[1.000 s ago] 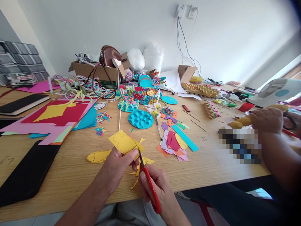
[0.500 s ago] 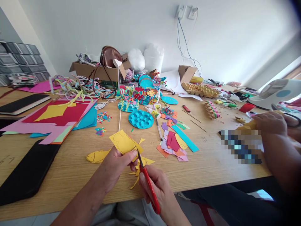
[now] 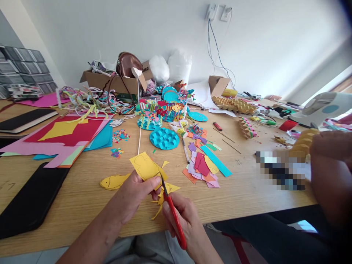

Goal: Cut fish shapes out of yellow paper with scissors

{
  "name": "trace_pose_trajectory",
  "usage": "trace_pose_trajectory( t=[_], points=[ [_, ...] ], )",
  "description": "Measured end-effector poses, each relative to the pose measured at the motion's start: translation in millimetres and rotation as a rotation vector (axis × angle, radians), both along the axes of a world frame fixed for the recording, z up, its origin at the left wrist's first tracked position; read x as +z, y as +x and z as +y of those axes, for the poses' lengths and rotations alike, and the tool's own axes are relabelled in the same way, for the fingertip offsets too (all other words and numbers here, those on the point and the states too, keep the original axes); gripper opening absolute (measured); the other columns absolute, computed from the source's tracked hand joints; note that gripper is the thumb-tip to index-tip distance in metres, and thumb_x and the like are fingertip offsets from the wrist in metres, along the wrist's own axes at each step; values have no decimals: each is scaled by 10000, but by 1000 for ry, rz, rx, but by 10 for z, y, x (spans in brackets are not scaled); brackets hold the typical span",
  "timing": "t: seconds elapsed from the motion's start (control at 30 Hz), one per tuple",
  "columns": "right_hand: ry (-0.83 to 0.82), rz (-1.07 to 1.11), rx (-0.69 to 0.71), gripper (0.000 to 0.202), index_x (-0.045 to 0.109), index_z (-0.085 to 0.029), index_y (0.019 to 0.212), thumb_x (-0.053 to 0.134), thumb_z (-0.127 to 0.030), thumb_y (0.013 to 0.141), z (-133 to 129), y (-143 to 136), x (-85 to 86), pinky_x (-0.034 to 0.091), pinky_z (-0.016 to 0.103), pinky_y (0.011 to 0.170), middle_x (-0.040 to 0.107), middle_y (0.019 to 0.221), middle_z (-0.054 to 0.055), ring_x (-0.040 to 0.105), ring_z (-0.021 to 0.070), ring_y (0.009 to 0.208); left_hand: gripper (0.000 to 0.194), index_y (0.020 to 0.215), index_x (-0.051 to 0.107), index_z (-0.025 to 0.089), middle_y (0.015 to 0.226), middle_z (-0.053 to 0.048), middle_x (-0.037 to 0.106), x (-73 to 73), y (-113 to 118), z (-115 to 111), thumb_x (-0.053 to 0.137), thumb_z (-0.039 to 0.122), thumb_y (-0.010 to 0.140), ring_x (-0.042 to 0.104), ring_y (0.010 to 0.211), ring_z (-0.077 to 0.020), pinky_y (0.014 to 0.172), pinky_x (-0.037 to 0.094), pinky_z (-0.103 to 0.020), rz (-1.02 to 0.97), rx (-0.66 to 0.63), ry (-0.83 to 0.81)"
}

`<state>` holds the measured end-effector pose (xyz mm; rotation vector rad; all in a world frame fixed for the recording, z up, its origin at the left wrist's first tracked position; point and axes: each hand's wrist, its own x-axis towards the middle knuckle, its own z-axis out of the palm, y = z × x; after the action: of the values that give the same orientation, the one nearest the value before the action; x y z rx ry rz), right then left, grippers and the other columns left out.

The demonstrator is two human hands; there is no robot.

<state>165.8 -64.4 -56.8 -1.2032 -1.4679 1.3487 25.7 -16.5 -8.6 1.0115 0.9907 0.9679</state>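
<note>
Near the middle of the bench (image 3: 90, 205), the left hand (image 3: 141, 189) is pinching one yellow paper sheet (image 3: 145, 165) bearing a drawn outline, while the right hand (image 3: 182, 212) is gripping one pair of red-handled scissors (image 3: 176, 218), whose blades are meeting the sheet's right side above yellow offcuts (image 3: 169, 188). A yellow fish shape (image 3: 112, 182) is lying just left of the sheet, and farther right one pen (image 3: 186, 152), one red lighter (image 3: 217, 126) and two thin sticks (image 3: 231, 146) are resting on the wood. At the near left, faint marks (image 3: 7, 186) are showing on the bench, too unclear to read.
</note>
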Motion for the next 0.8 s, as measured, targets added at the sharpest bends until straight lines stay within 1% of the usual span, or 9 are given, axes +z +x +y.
trace_pose_trajectory(
  t=[0.1, 0.23, 0.3, 0.37, 0.5, 0.63, 0.8],
  points=[
    [-28, -12, 10, 383, 377, -196, 603, 480, -421, 895, -4, 13, 18, 223, 221, 457, 346, 525, -59, 294, 87, 489, 115, 577, 550, 169, 504, 40, 552, -5, -5, 2, 616, 239, 640, 483, 492, -103, 459, 395, -220, 6, -7, 0],
    [-40, -16, 7, 396, 363, -200, 601, 509, -436, 883, -11, 22, 30, 220, 218, 452, 349, 520, -59, 300, 88, 491, 124, 594, 557, 167, 523, 34, 567, -58, -9, -1, 621, 248, 664, 496, 501, -105, 466, 405, -218, 8, -12, 6],
    [-32, -20, 0, 399, 363, -200, 599, 510, -442, 881, -13, 21, 29, 221, 218, 452, 353, 523, -57, 303, 90, 496, 136, 610, 564, 168, 542, 33, 578, -85, -8, -7, 627, 263, 684, 513, 513, -110, 470, 415, -216, 2, 6, 8],
    [-21, -27, 0, 405, 358, -201, 594, 507, -446, 880, -15, 20, 27, 224, 217, 455, 355, 525, -55, 307, 93, 503, 143, 623, 569, 171, 553, 38, 584, -97, -6, -16, 631, 278, 697, 518, 513, -108, 473, 424, -215, -19, 51, 13],
    [-6, -39, 4, 410, 358, -201, 590, 506, -455, 877, -20, 26, 29, 233, 213, 455, 368, 529, -50, 318, 97, 513, 126, 618, 576, 176, 547, 46, 586, -76, 2, -26, 638, 264, 685, 501, 488, -100, 461, 419, -209, -33, 122, 35],
    [-9, -52, 12, 402, 380, -198, 593, 503, -456, 875, -24, 34, 41, 236, 210, 448, 371, 531, -48, 318, 98, 512, 150, 561, 557, 177, 506, 44, 562, -41, 9, -26, 634, 253, 665, 490, 478, -105, 447, 406, -212, 7, 90, 36],
    [3, -61, 13, 419, 358, -205, 586, 495, -480, 872, -25, 25, 65, 234, 211, 440, 350, 529, -46, 312, 102, 515, 139, 557, 550, 179, 506, 45, 558, -23, 13, -31, 617, 241, 662, 489, 483, -105, 450, 401, -214, 21, 83, 23]
  ],
)
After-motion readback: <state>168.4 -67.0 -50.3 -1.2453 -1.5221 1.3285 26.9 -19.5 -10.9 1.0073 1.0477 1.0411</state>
